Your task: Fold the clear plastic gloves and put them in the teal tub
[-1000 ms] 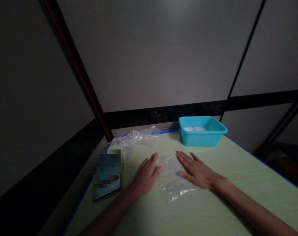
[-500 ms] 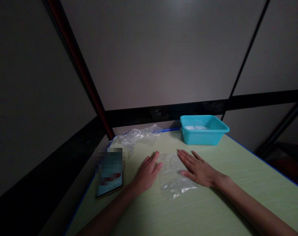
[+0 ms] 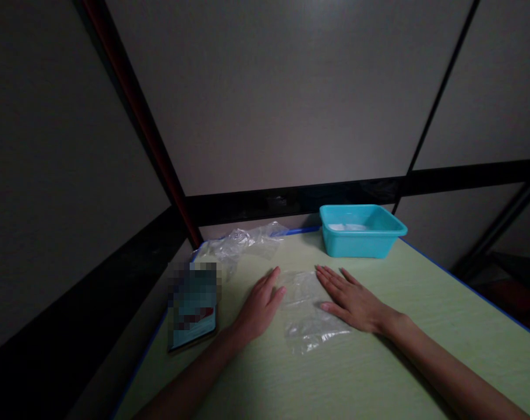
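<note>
A clear plastic bag [image 3: 306, 309] lies spread on the pale green table [image 3: 335, 373], with wrinkles along its near end. My right hand [image 3: 348, 300] rests flat on the bag's right side, fingers stretched forward and thumb apart. At the bag's left edge is my left hand [image 3: 260, 306], turned on its side with the fingers extended and the thumb apart from them. Nothing is held in either hand.
A turquoise plastic basin [image 3: 356, 242] with something white inside stands at the back right. Crumpled clear plastic [image 3: 247, 242] lies along the back left edge. A phone or tablet [image 3: 195, 326], partly blurred out, sits at the left. Panelled walls [image 3: 291, 105] rise behind the table.
My left hand has shifted slightly to the left along the bag's edge. The right hand and the bag look almost the same.
</note>
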Demonstrator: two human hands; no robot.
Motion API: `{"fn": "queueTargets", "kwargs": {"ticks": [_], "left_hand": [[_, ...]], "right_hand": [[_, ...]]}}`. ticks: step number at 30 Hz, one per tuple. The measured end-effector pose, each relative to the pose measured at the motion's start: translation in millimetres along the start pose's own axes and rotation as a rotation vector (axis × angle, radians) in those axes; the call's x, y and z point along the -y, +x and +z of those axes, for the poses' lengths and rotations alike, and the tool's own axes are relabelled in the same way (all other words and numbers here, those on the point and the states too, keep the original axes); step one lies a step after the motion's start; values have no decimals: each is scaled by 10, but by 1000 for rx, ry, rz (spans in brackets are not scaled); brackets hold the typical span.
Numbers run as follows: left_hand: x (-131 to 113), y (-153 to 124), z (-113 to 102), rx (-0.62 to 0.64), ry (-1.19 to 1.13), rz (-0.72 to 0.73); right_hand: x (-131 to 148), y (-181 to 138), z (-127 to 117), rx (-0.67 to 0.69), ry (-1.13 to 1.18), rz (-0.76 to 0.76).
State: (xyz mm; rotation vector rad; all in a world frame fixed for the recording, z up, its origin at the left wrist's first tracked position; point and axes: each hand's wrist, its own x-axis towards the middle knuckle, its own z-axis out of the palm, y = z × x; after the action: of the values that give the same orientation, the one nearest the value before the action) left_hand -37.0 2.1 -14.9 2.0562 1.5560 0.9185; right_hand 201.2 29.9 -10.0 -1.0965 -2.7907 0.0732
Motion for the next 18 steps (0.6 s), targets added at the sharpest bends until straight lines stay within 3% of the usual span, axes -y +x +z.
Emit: {"fn": "queueTargets", "kwargs": {"ticks": [9,12,14,18], "left_hand": [[-3,32,-49,-104,-276,-75],[-54,71,-74,-123,-489,-88],[-105,109,-85,-75,-736,-111],[-170,155,-64,162,-1128,-142]], "right_hand": [[-12,-2,23,-8,-7,-2],[-11,-6,33,-34,-1,-6],[-11,-10,35,-50,5,-5],[-10,-16,14,-53,24,1]]}}
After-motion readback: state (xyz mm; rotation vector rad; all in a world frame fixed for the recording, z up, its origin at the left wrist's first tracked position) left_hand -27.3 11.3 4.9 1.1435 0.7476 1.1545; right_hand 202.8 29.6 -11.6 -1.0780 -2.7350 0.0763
